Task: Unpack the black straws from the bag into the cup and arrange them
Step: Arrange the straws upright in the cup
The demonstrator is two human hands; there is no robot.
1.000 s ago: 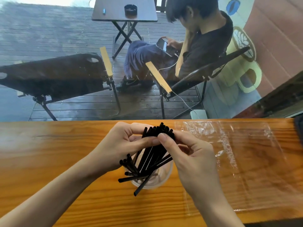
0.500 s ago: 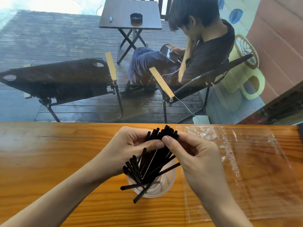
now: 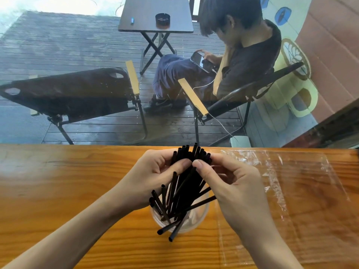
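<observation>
A bunch of black straws stands in a clear plastic cup on the wooden counter. My left hand and my right hand pinch the straws' upper part from either side, thumbs almost touching. The straw tops stick out above my fingers. Several loose straws splay out over the cup's near and left rim. The clear plastic bag lies flat on the counter to the right of my right hand, with no straws in it.
A window runs along the counter's far edge. Beyond it is a wooden deck with a folding chair, a small table and a seated person holding a phone.
My two hands have drawn the straws' tops closer into a tighter bunch. The camera has tilted slightly, so cup and hands sit lower in the frame.
</observation>
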